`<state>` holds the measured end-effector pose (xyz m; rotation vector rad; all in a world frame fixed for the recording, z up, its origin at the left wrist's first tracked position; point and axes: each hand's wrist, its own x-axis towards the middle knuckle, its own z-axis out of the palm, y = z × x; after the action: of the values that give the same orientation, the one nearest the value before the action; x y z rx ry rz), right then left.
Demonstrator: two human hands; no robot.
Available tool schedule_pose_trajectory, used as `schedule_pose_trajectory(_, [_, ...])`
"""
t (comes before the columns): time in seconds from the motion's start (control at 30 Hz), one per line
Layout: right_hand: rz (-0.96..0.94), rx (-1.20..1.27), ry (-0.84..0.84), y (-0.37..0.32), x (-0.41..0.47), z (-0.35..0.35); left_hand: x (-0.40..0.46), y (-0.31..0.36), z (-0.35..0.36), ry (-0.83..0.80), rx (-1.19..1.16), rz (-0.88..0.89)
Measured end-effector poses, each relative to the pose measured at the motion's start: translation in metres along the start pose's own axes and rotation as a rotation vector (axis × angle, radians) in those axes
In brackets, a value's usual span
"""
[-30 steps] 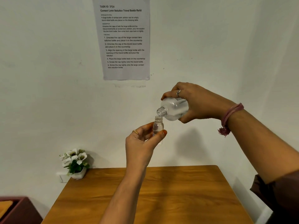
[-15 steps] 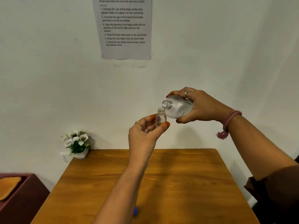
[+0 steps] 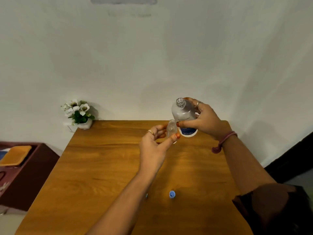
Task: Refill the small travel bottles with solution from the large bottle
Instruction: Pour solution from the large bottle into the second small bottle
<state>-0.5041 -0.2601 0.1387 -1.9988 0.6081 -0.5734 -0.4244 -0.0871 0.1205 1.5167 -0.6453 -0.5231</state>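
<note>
Both hands [image 3: 179, 133] raised, fingers curled

Two uncapped bottles are above the surface [image 3: 105, 167]: one large bottle [image 3: 183, 114] and, just beside it, one small travel bottle [image 3: 171, 128]. One blue cap [image 3: 172, 194] lies on the surface. Behind the surface's far left corner stands one potted flower plant [image 3: 78, 113].

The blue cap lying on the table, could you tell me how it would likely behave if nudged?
The blue cap looks small and plastic, so probably very light. It seems to lie on its side on the smooth wooden table, so a nudge may well roll it towards an edge.
</note>
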Motion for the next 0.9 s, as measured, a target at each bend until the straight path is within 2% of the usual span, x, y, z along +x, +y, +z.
schedule_pose_trajectory(0.2, [0.137, 0.116, -0.064, 0.040, -0.018, 0.021, -0.036, -0.056, 0.006, 0.012, 0.087, -0.166])
schedule_pose_trajectory(0.5, [0.298, 0.070, -0.153, 0.085, -0.027, 0.061, -0.078, -0.143, -0.001, 0.052, 0.144, -0.445])
schedule_pose_trajectory(0.9, [0.377, 0.022, -0.437, 0.113, -0.025, 0.127, -0.090, -0.209, -0.012, 0.060, 0.286, -0.592])
